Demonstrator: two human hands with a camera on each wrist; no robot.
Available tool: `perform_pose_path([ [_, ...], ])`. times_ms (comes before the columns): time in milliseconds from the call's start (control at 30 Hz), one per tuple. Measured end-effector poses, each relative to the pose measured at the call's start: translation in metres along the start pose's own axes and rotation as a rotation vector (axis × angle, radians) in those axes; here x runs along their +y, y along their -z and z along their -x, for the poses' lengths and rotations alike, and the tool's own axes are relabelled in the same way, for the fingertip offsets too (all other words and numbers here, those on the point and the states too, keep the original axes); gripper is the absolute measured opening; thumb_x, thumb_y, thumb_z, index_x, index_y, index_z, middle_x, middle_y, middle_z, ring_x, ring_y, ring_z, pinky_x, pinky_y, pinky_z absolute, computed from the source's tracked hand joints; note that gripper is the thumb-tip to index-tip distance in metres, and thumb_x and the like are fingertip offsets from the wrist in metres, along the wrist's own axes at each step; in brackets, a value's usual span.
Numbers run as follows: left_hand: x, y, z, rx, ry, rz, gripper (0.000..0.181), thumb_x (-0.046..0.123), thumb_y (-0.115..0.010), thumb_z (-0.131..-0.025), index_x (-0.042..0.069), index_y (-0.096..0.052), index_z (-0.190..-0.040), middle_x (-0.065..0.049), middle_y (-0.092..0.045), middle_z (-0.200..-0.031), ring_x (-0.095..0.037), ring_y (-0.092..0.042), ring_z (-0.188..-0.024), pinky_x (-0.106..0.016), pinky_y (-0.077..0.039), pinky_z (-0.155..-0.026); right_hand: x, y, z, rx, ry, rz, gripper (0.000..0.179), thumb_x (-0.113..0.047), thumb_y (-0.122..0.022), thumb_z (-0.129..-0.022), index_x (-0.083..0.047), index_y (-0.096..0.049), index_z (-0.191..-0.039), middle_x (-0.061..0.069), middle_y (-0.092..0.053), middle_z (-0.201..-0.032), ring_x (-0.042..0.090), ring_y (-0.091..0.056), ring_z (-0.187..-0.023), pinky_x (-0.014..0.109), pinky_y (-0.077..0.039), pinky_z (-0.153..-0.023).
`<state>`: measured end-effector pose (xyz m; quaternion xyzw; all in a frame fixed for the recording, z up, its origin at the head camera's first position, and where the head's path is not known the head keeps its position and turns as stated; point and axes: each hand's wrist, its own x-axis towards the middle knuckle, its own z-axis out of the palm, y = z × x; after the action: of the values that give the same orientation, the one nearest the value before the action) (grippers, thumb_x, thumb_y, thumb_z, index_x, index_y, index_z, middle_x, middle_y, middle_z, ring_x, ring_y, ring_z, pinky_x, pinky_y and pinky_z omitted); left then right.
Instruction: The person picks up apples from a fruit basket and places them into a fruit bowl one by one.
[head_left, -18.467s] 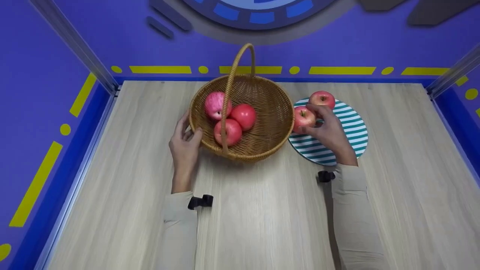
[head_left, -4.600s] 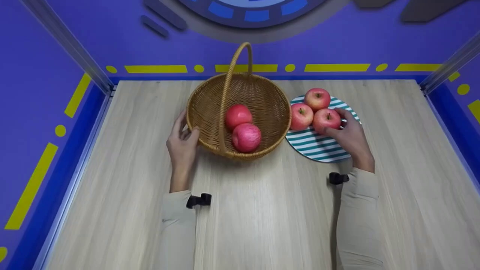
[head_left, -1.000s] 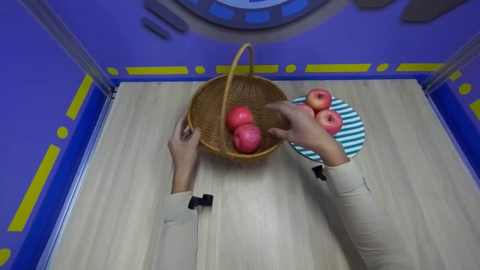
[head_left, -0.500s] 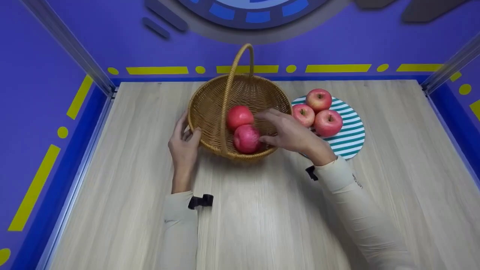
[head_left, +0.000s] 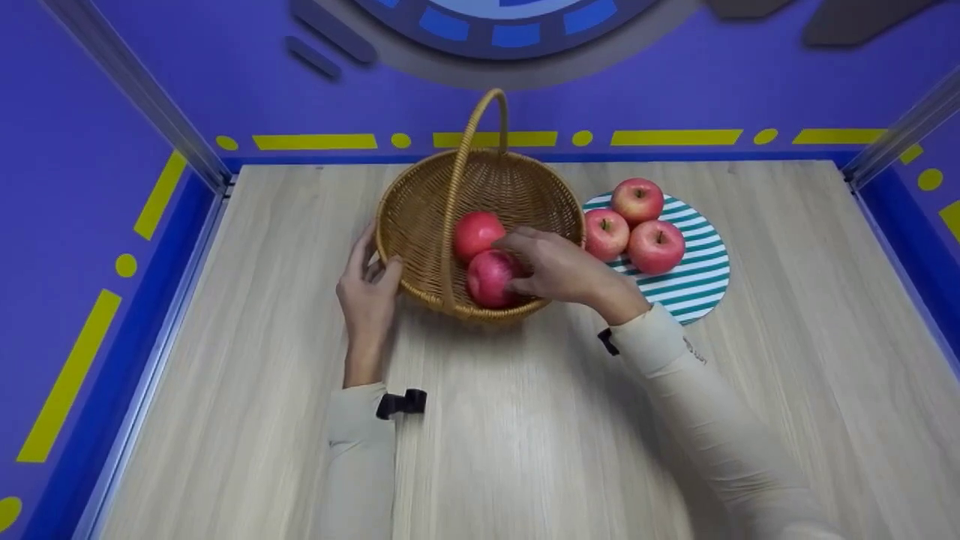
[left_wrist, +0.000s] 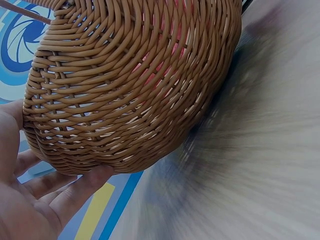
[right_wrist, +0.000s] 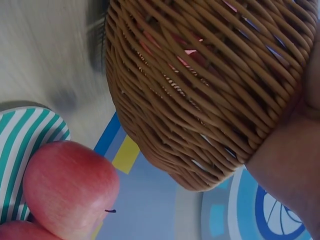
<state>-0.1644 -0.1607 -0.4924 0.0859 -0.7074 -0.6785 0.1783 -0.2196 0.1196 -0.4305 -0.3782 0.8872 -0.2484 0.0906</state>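
Mark (head_left: pixel 694 350) on right sleeve (head_left: pixel 720 405) too small to read. Right hand (head_left: pixel 559 268), over the basket (head_left: pixel 412 202)'s rim a second ago, now curls round the nearer apple (head_left: pixel 487 279) inside; left hand (head_left: pixel 367 296) grips the basket.

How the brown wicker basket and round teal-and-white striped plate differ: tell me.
The basket is deep with an arched handle; the plate is flat, handleless. The left hand grips the basket; no hand touches the plate. The basket shows two round red apples; the plate, three apples. Both are round.
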Motion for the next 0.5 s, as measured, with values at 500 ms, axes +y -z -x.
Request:
perform_pose_path([
  [500, -0.001, 0.001, 0.0, 0.0, -0.013, -0.014, 0.063, 0.008, -0.068, -0.096, 0.018, -0.054, -0.158, -0.011, -0.057, -0.152, -0.03, -0.067, -0.122, -0.028, -0.063, -0.08, -0.002, -0.005, -0.012, -0.054, -0.047, 0.036, 0.05, -0.017, -0.084, -0.092, -0.002, -0.064, -0.136, 0.018, -0.064, -0.13, 0.033, -0.063, -0.115, 0.048, -0.054, -0.104],
])
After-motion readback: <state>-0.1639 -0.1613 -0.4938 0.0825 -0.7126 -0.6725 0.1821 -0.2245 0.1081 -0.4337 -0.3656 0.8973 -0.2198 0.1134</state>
